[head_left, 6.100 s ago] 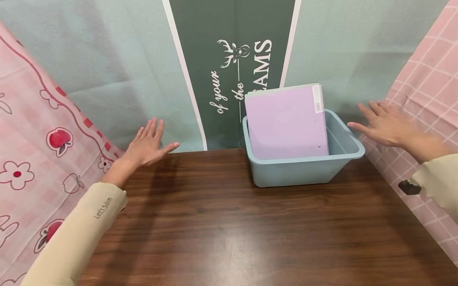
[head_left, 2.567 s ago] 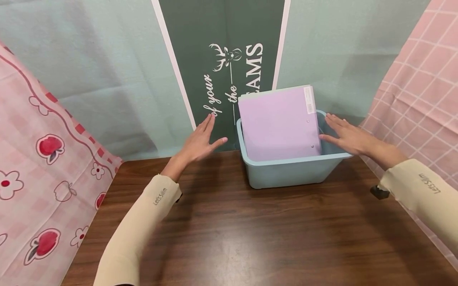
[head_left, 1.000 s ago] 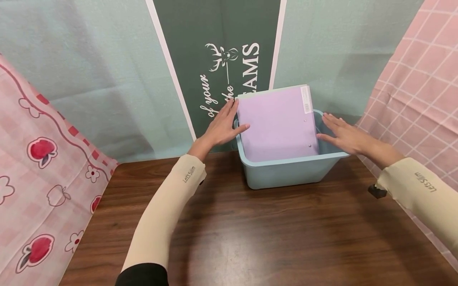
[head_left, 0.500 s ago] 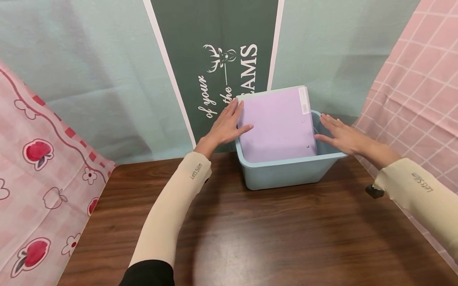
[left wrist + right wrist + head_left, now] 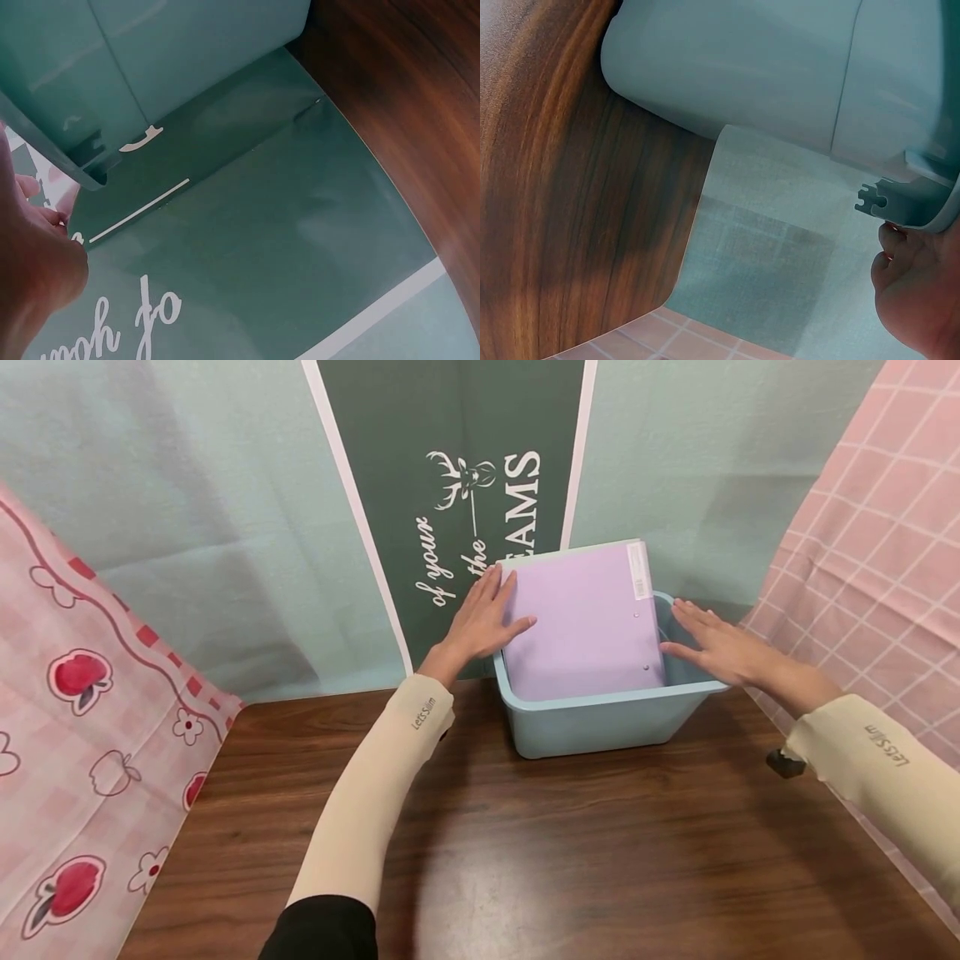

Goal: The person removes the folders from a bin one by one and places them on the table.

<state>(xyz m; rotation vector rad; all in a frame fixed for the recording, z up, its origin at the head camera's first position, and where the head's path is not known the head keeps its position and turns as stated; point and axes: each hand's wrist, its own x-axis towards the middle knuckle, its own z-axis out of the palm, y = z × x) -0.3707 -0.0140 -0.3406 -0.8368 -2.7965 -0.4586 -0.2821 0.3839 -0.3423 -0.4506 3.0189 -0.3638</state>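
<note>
A light blue plastic tub (image 5: 600, 725) stands on the table against the backdrop. Leaning inside it is a lilac binder (image 5: 577, 627) with two rivets and a white label, a pale green edge showing behind its top. My left hand (image 5: 480, 622) is at the binder's left edge, fingers straight and thumb across the front of the cover. My right hand (image 5: 720, 647) reaches over the tub's right rim, fingers extended and thumb pointing at the binder's right side. The left wrist view shows the tub's outer wall (image 5: 202, 52) beside the left hand (image 5: 37, 262); the right hand (image 5: 915, 285) appears under the rim.
The brown wooden table (image 5: 570, 843) spreads in front of the tub. A green backdrop cloth (image 5: 450, 410) with white lettering hangs behind. Pink cloths line the sides, a fruit-printed cloth (image 5: 82, 777) at left and a checked cloth (image 5: 862, 543) at right.
My left hand has travelled right from beside the tub to the binder's left edge. My right hand has moved left over the tub's right rim. Binder and tub keep their place.
</note>
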